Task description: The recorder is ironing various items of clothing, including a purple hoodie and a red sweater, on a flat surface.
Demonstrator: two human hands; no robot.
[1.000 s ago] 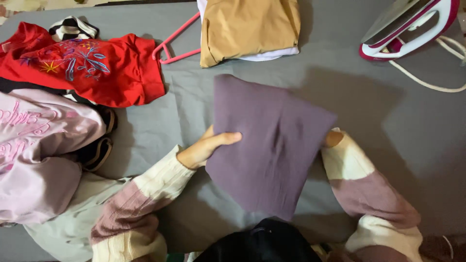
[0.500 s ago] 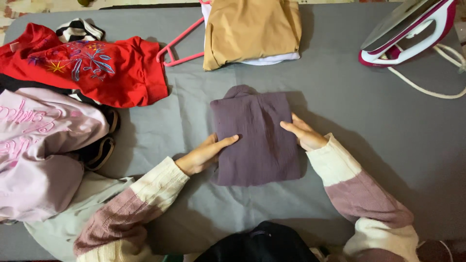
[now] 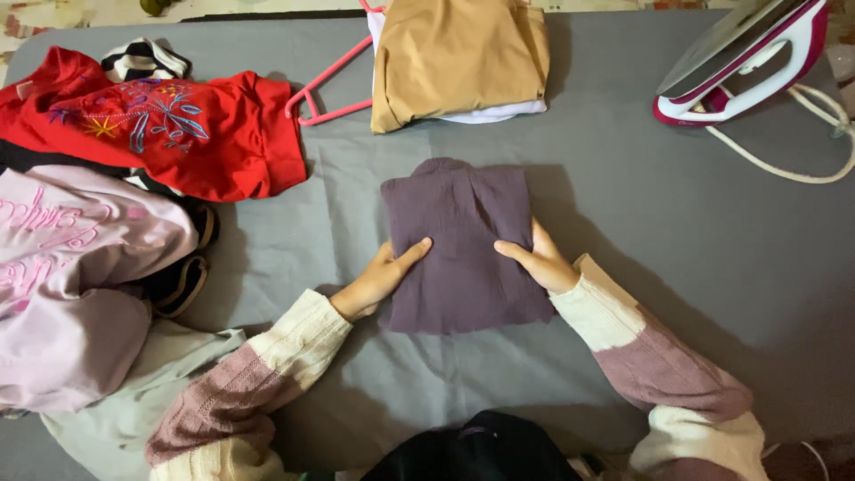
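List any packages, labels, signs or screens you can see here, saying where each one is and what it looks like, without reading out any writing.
No packages, signs or screens in view.
Small white tag: on the far-left edge of the red embroidered top, a pale tab.
Pink script lettering: on the pale pink garment at the left, curly pink print.
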